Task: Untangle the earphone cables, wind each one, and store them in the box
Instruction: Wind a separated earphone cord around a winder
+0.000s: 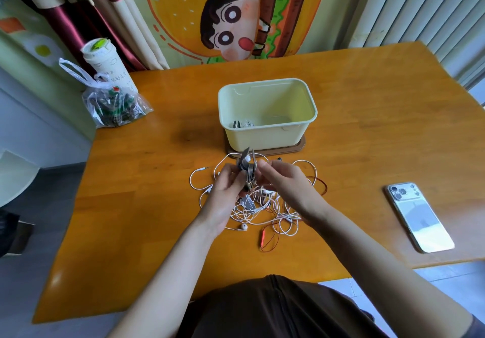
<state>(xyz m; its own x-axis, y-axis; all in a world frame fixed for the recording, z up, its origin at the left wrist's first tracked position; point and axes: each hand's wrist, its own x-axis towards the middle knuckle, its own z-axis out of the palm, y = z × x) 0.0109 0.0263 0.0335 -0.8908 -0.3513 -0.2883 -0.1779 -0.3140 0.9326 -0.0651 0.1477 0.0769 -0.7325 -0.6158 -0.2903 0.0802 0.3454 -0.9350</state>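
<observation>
We pinch the grey cable in our left hand and right hand, raised above the tangle, probably to wind it clear.

Position: on the person's head, over the orange wooden table's near edge.
Direction: forward and down (wide-angle, bowed edges).
Nearness: close; left hand, right hand mid-frame on a grey earphone cable.
</observation>
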